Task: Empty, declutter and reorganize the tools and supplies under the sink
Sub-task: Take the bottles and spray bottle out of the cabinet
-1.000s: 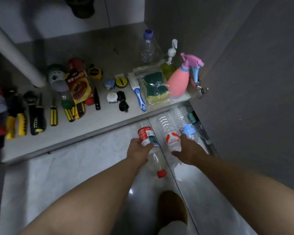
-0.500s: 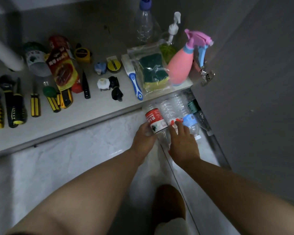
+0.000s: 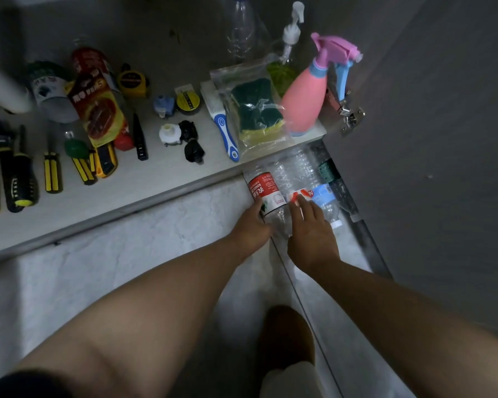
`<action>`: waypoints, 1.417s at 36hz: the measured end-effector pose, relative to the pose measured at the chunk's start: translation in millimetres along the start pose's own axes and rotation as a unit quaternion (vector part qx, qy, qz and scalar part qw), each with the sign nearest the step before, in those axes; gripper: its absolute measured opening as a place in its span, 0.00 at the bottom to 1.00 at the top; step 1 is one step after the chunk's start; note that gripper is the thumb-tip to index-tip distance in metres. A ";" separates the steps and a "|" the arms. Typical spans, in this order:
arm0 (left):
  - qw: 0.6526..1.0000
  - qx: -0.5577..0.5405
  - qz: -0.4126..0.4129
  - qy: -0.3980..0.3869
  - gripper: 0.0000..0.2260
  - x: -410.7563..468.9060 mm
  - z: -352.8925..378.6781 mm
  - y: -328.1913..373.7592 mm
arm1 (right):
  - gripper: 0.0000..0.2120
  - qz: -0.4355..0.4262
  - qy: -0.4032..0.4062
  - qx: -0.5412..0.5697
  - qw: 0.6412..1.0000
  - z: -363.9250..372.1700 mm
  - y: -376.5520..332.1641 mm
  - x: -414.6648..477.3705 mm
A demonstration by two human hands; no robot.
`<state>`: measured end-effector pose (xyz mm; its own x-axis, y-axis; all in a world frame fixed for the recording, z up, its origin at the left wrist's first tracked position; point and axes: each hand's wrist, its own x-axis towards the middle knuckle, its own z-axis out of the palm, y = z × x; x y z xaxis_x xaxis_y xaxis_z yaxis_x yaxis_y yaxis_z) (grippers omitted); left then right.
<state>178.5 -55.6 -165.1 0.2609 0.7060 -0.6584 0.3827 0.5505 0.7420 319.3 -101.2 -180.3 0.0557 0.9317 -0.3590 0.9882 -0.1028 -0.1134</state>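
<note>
Several empty clear plastic bottles lie side by side on the floor against the cabinet's front edge. My left hand grips the red-labelled bottle from its left side. My right hand lies with straight fingers on the neighbouring bottle with a red-and-white label. To their right lie a blue-labelled bottle and a dark green-labelled one. On the cabinet floor stand a pink spray bottle, a bagged green sponge and a blue-handled brush.
Yellow-and-black screwdrivers, pliers, a tape measure, cans and small fittings line the cabinet floor at left. A white pipe slants down at far left. The open grey door stands at right. My knee is below.
Both hands pushed the two bottles away from me up against the cabinet edge, in line with the other bottles. The camera dipped and moved closer.
</note>
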 end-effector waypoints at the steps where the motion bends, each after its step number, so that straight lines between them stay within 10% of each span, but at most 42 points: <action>1: 1.000 0.015 0.006 0.001 0.31 -0.7 -0.9 0.1 | 0.39 -0.001 0.006 0.003 1.000 0.1 0.3 0.0; 14: 0.977 0.198 0.073 -0.017 0.31 -7.3 -27.6 -6.6 | 0.24 -0.106 0.063 -0.001 0.992 -20.4 -2.9 -6.7; 27: 0.933 0.341 0.079 0.082 0.16 -91.5 -205.7 32.0 | 0.07 -0.309 0.063 -0.054 0.948 -122.0 -99.6 0.5; 43: 0.838 0.318 -0.002 0.444 0.27 -130.1 -405.1 -31.3 | 0.22 -0.314 -0.030 0.047 0.948 -138.7 -312.7 69.9; 51: 0.820 0.181 -0.035 0.541 0.34 -91.6 -435.8 -62.4 | 0.31 -0.274 0.061 0.010 0.960 -128.9 -384.6 126.0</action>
<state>-255.4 39.6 -95.9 -0.6378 0.7684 -0.0538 0.6524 0.5760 0.4926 -35.4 100.7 -62.5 -0.4535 0.8818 -0.1295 0.8715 0.4084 -0.2716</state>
